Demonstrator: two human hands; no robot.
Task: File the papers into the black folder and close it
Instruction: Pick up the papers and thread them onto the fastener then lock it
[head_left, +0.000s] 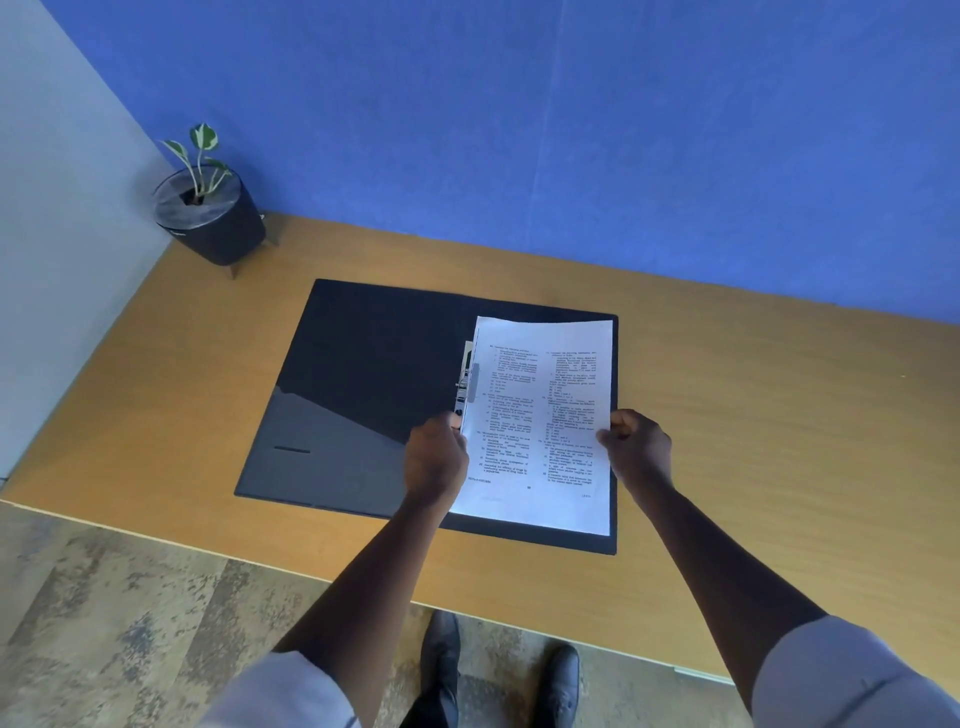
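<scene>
Papers (540, 415), a thin printed sheaf, sit over the right half of the black folder (363, 384), which lies open and flat in the middle of the tabletop (753, 441), nearer its far edge than its near one. The left hand (436, 457) grips the sheaf's left edge and the right hand (636, 447) its right edge, fingers of each clamped on the paper about halfway down. The far end of the sheaf curls up slightly, so it seems to be held just above the folder, not yet resting flat.

Such a sheaf is likely light and floppy; it sags and fans if held at one corner, so the two-sided grip at mid-height suits it. Its left margin lies right beside the metal clip (466, 384) at the spine, and that margin probably has to go under or onto the clip. The covers look stiff and glossy, likely slippery, and best turned by the left cover's outer edge.

The tabletop is smooth tan wood, bare but for a small potted plant (208, 208) at its far left corner. A blue wall (571, 130) stands behind, a pale one to the left, and mottled flooring (130, 623) below.
</scene>
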